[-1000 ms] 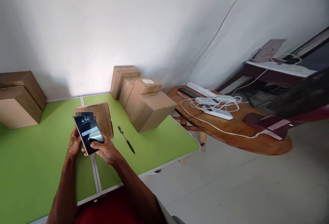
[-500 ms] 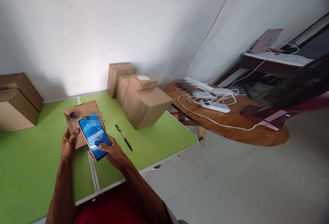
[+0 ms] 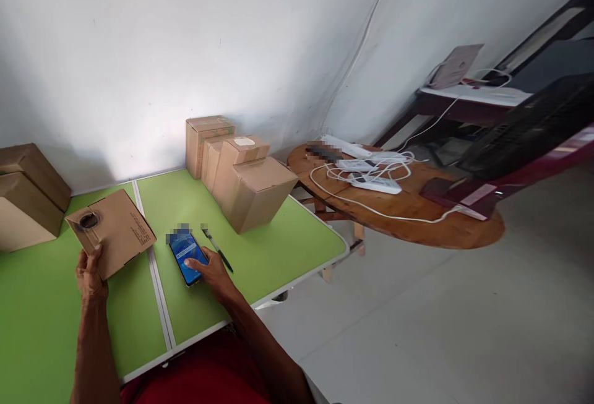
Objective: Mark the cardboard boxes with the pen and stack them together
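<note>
My left hand point(image 3: 91, 273) grips the near left edge of a flat cardboard box point(image 3: 118, 237), thumb on top. The box is tilted, with a dark round mark at one corner and small print at its right end. To the right, my right hand point(image 3: 212, 270) holds a smartphone point(image 3: 186, 252) low over the green table point(image 3: 278, 262), thumb on its lit blue screen. Whether the phone touches the table I cannot tell. Just beyond the right hand lies a black pen point(image 3: 218, 250).
Several cardboard boxes point(image 3: 262, 190) stand at the back right of the table, and more boxes point(image 3: 28, 206) at the left. A round wooden table point(image 3: 362, 209) on the right bears white power strips point(image 3: 375, 182) with tangled cords and a dark red object with a black top point(image 3: 487, 193).
My hands have moved apart. The cardboard box has gone left and turned, showing its print. The phone, which overlapped the box, is now lower and clear of it, near the pen.
</note>
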{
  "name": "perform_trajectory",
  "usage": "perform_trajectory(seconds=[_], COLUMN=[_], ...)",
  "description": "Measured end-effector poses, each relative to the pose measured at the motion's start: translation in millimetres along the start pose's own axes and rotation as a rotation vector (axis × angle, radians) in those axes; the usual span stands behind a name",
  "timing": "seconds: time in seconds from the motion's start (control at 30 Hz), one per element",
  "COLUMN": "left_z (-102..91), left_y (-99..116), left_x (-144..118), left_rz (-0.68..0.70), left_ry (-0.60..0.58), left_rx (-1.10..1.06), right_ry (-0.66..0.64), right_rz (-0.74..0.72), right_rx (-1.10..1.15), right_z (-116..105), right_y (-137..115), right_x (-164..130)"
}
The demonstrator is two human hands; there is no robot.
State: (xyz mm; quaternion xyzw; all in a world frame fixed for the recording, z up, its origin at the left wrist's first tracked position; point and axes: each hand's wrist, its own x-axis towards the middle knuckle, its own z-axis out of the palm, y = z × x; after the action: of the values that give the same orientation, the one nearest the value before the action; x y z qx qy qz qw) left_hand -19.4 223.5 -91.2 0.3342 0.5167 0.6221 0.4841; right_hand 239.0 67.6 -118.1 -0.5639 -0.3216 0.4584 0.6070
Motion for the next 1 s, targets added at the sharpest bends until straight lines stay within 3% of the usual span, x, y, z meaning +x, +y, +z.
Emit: perform_trajectory(seconds=[0.33,0.6,0.73,0.83,1.0], left_z=[1.1,-2.2,-3.9,-5.4,-25.8], left_y=[-1.1,-2.5,-1.9,1.3,15.3], left_x=[-0.4,-0.7,-3.0,-6.2,-20.7], left_rz=[-0.011,-0.019,-0.044,-0.066,-0.111], left_ry=[-0.012,-0.026,-0.034,-0.043,-0.042], left_rx=[-0.004,-0.011,-0.019,-0.015,-0.010], right_ry=[0.015,0.042,0.019,-0.137,-0.442], right_rz=[0.008,-0.042,-0.170,-0.277,-0.119], right_rx=[-0.497,-1.005,-0.957,-0.809,-0.470], right_z=[-10.4,-3.6,17.9,50.3,99.9], right_y=[-3.4,-12.6,-27.3,-40.0,-47.5], right_x=[-9.0,-16.1,1.9,26.0,46.9])
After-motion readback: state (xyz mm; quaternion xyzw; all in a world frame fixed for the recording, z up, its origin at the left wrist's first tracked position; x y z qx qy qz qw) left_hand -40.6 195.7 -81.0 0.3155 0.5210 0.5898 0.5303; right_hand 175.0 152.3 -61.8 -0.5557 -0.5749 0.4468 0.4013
